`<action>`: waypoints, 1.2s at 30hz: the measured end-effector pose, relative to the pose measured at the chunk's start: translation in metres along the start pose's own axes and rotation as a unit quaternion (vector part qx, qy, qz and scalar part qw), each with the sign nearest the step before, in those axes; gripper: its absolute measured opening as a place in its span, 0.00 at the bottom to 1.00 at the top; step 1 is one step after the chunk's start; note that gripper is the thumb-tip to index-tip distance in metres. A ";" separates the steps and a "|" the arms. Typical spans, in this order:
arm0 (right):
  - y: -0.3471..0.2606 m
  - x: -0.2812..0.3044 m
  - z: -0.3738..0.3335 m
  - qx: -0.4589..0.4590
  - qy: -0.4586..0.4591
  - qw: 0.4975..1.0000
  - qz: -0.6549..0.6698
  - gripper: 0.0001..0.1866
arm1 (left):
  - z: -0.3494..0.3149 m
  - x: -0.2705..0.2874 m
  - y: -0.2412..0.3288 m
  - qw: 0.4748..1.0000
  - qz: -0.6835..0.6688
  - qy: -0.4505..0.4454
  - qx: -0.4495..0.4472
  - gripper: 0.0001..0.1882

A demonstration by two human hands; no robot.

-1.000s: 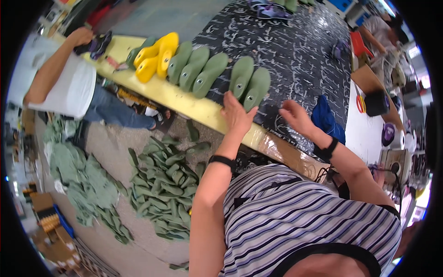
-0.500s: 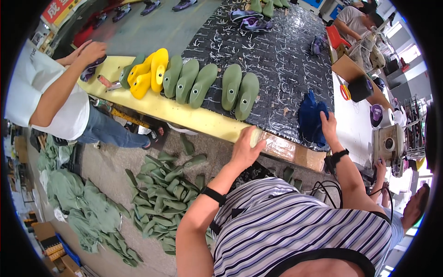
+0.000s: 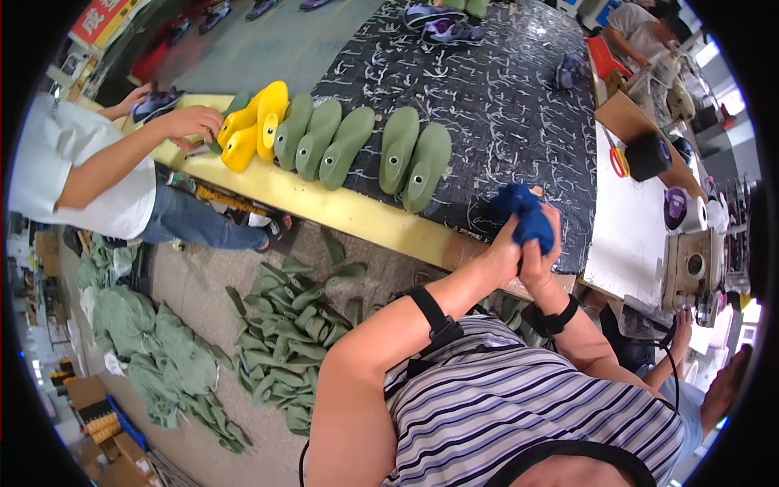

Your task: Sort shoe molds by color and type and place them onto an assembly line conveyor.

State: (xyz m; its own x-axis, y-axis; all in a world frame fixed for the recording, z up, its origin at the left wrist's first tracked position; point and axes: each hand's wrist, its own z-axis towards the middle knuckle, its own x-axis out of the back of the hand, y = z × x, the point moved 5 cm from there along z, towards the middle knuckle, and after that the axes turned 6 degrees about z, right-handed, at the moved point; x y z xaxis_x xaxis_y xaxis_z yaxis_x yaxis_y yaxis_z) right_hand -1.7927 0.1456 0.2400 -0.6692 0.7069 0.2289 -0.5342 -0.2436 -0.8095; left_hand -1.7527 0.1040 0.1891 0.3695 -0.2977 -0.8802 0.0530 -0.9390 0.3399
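Both my hands are together over the near edge of the table, closed on a bunched blue cloth item (image 3: pixel 531 219). My left hand (image 3: pixel 505 253) grips it from the left, and my right hand (image 3: pixel 542 264) wraps it from the right. The cloth sticks out above and between my fingers; its exact kind is hidden by the bunching. Left of my hands, several green shoe lasts (image 3: pixel 428 166) stand in a row along the table edge. Beyond them are yellow shoe lasts (image 3: pixel 272 122).
A co-worker's hand (image 3: pixel 195 123) reaches beside the yellow lasts, near a purple shoe (image 3: pixel 156 104). Green lasts lie in a floor pile (image 3: pixel 284 333) below the table. At right, a white table (image 3: pixel 625 243) holds scissors (image 3: pixel 619 161) and a black thread cone (image 3: pixel 647 157).
The blue item, formerly lying on the table under my right hand, is now lifted and bunched between both hands. My left hand left the table edge and moved right.
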 end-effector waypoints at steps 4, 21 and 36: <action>0.053 0.016 0.038 -0.152 0.032 0.985 -0.078 0.16 | -0.041 -0.033 0.009 0.951 0.206 -0.117 -0.201 0.32; -0.010 -0.214 -0.099 -0.183 -0.589 0.764 -0.189 0.16 | -0.439 0.410 -0.165 0.603 0.490 0.626 0.063 0.28; 0.328 -0.506 -0.520 -0.255 -0.786 0.542 -0.153 0.15 | -0.367 0.733 -0.257 0.660 0.321 0.678 -0.032 0.19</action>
State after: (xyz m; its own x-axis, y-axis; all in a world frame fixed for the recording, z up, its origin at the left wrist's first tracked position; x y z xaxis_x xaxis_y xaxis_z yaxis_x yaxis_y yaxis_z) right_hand -1.3605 0.0535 -0.4223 -0.4172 -0.8742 0.2483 -0.8005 0.2241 -0.5558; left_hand -1.1554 0.1903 -0.4215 0.8239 -0.1619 0.5431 -0.4951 -0.6720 0.5507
